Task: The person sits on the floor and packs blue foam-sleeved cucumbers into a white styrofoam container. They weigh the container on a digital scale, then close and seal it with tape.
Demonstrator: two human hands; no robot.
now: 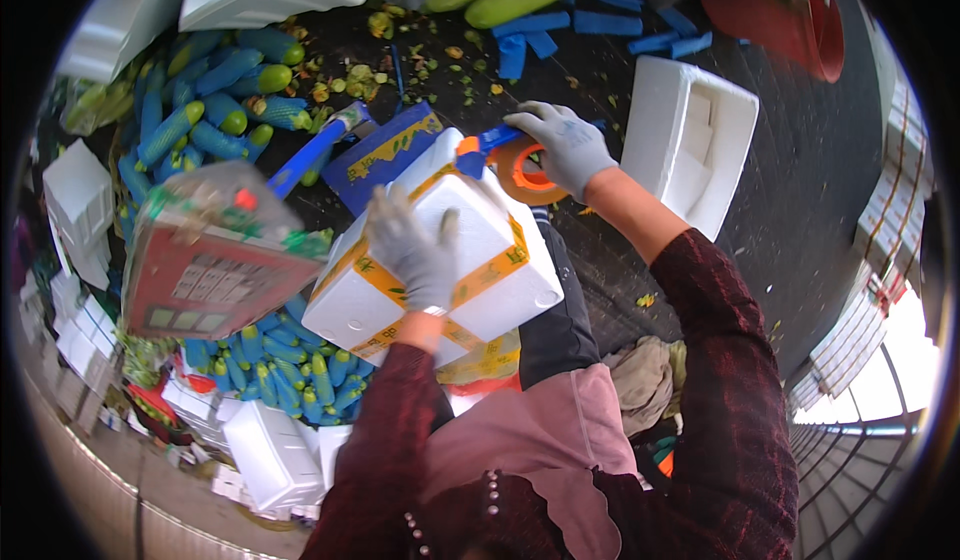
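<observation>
A white foam box (495,237) wrapped with crossing bands of yellow printed tape stands tilted in front of me. My left hand (416,248), in a grey glove, lies on the box with its fingers spread over the tape. My right hand (564,146), also gloved, grips a blue tape dispenser (491,138) at the box's far right corner. The dispenser carries a large roll of tape (525,173) on an orange hub. Behind the box, a blue panel with a yellow printed band (386,156) leans at a slant.
Green gourds in blue netting (217,109) lie piled at the left, more below them. A red carton (217,282) stands left of the box. An open foam box (690,140) and a red bucket (787,16) are at right. Leaf scraps and blue net sleeves (607,23) litter the dark floor.
</observation>
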